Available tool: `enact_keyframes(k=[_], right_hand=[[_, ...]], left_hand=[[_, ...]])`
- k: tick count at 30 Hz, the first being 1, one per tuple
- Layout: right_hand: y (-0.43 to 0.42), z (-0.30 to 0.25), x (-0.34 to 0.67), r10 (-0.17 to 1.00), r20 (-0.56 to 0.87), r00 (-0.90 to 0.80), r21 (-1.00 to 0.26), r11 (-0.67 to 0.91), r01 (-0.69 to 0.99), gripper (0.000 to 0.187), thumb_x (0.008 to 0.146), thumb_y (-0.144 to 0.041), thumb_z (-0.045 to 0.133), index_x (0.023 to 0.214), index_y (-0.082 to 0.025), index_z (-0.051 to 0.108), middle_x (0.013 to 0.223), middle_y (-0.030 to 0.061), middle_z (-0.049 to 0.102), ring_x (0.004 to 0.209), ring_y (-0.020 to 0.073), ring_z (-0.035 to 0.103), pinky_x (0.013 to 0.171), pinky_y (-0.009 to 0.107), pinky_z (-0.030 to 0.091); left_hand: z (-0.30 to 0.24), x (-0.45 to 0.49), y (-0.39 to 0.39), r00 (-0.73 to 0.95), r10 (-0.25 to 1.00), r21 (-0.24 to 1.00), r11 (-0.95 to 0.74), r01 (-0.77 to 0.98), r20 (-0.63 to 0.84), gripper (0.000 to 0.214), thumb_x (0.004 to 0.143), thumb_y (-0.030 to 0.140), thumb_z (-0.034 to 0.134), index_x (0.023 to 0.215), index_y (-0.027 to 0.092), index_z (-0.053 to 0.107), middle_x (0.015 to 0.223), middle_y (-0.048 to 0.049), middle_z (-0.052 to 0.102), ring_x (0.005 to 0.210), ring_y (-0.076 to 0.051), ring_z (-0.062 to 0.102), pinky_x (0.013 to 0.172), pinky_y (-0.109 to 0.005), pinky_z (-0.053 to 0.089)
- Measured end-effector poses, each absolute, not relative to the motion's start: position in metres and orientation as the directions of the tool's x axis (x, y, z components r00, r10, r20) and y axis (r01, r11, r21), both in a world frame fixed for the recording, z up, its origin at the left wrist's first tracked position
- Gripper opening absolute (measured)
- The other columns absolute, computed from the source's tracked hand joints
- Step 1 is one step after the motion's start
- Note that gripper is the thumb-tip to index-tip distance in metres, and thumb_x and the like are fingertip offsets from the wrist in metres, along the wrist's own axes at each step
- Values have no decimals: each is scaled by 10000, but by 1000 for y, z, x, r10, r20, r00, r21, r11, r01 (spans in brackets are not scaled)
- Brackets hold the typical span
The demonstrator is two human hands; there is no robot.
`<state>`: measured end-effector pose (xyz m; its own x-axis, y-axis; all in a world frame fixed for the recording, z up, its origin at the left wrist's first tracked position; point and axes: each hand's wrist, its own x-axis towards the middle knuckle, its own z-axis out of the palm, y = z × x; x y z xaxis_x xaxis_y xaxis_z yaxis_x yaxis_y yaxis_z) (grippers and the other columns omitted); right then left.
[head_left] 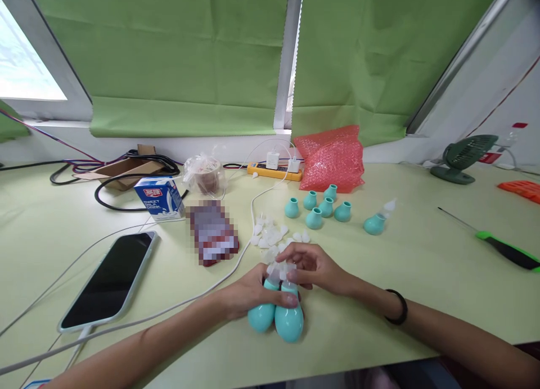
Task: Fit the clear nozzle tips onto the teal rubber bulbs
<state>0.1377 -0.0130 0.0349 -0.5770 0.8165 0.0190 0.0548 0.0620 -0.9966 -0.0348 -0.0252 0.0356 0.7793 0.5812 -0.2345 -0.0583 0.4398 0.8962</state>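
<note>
My left hand (247,294) is closed around two teal rubber bulbs (278,319) held side by side near the table's front edge. My right hand (314,268) pinches a clear plastic tip (282,272) at the top of these bulbs. Just beyond the hands lies a heap of clear plastic tips (272,234). Farther back stand several small teal bulbs (320,206), and one teal bulb with a clear tip fitted (377,221) lies to their right.
A phone (110,279) on a white cable lies at the left. A milk carton (159,195), a blurred red packet (213,233), a bagged cup (205,175), a power strip (274,170), pink bubble wrap (333,157), a green fan (462,155) and a screwdriver (504,248) are around.
</note>
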Motion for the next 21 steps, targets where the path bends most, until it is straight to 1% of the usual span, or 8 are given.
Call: enact_keyframes(k=[2,5,9,11,14,17,19,21], right_hand=[[-16,36,137,818,13,-575,-999,35,29,262,668,-358,612,801,-148,531,574,-18,502,443,68,455,384,184,365],[-12,39,142,841,81,-535,-995,97,2,229,719,-353,560,820,-149,534,598,-9,519,465,84,506,435,211,422],[-6,42,148,819,180,-545,-981,192,-34,200,758,-324,523,871,-161,551,742,16,534,566,79,509,515,211,441],[-5,42,147,805,210,-555,-975,217,-53,185,758,-301,532,874,-160,562,805,30,546,625,86,517,544,210,447],[-7,40,146,779,263,-569,-956,290,-46,172,780,-265,508,898,-156,571,847,52,573,759,127,546,658,257,464],[-10,39,146,744,435,-507,-856,516,23,183,769,-206,518,939,-184,583,936,68,567,862,155,532,705,288,461],[-10,39,147,683,580,-445,-725,681,100,254,694,-179,602,947,-204,593,943,67,556,828,157,534,649,277,467],[-10,38,147,622,659,-422,-618,768,168,319,609,-162,675,919,-204,613,875,60,565,755,153,544,612,276,467]], left_hand=[[36,-34,-26,768,605,911,406,-69,-212,265,595,187,674,847,130,619,787,-28,604,732,-148,561,705,-262,425],[32,-35,-24,764,619,861,476,-180,-183,227,647,212,638,849,112,609,815,-45,579,744,-134,545,703,-250,428],[24,-36,-19,785,573,728,639,-250,-233,246,713,263,577,913,122,553,770,-44,552,685,-151,557,667,-335,455],[22,-36,-18,794,564,706,657,-264,-229,244,701,207,592,920,120,529,788,-54,559,730,-165,569,718,-348,443],[23,-36,-20,826,541,701,651,-291,-160,276,698,170,588,953,121,493,860,-102,578,834,-210,566,761,-368,424],[27,-34,-23,778,603,725,613,-313,-174,252,713,178,567,941,133,470,841,-115,587,785,-230,576,667,-387,454],[29,-33,-24,709,671,745,584,-323,-219,251,711,180,568,937,137,468,795,-89,580,707,-203,575,627,-386,465],[30,-32,-25,666,699,757,576,-309,-261,285,694,177,585,954,147,470,759,-53,561,648,-171,562,615,-382,472]])
